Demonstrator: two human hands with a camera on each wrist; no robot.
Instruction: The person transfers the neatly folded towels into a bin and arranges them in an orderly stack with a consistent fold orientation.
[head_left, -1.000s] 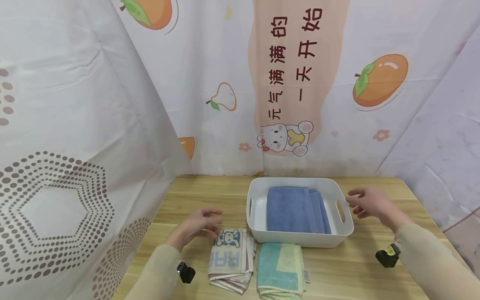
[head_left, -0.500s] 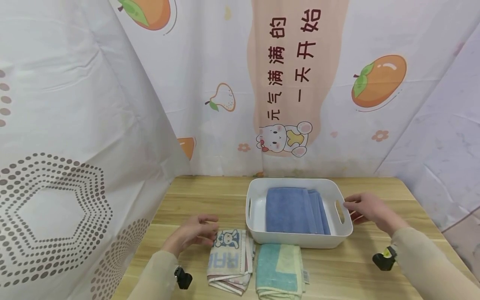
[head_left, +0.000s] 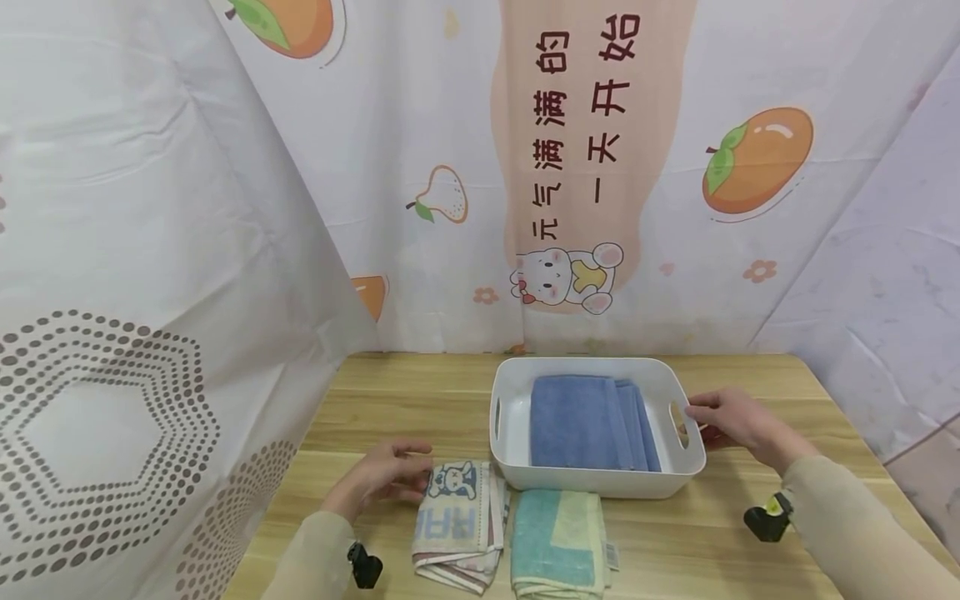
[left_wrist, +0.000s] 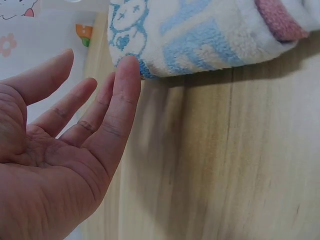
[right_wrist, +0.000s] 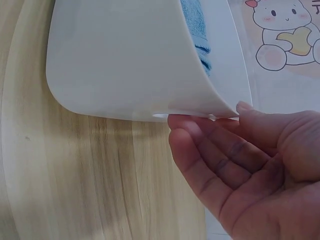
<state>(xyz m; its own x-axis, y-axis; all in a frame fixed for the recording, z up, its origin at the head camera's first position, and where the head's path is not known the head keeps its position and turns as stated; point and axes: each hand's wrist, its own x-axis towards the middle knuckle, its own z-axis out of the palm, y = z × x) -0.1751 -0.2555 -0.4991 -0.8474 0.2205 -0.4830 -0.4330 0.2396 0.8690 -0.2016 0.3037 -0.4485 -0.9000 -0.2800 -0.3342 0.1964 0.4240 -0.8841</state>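
Two grips | left hand point(head_left: 386, 477) touching bear towel point(head_left: 457, 521) | right hand point(head_left: 731, 421) at tray point(head_left: 600, 482) handle

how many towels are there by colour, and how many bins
blue towel, folded in the bin: 1
cream towel with blue bear print, on the table: 1
teal and yellow towel, on the table: 1
white plastic bin: 1
total: 4 things, 3 of them towels

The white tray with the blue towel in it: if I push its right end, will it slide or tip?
The white tray will probably slide: it sits flat on smooth wooden table. Thin plastic walls suggest it's light. The folded blue towel lies low inside, so tipping looks unlikely. The right hand is at its handle end.
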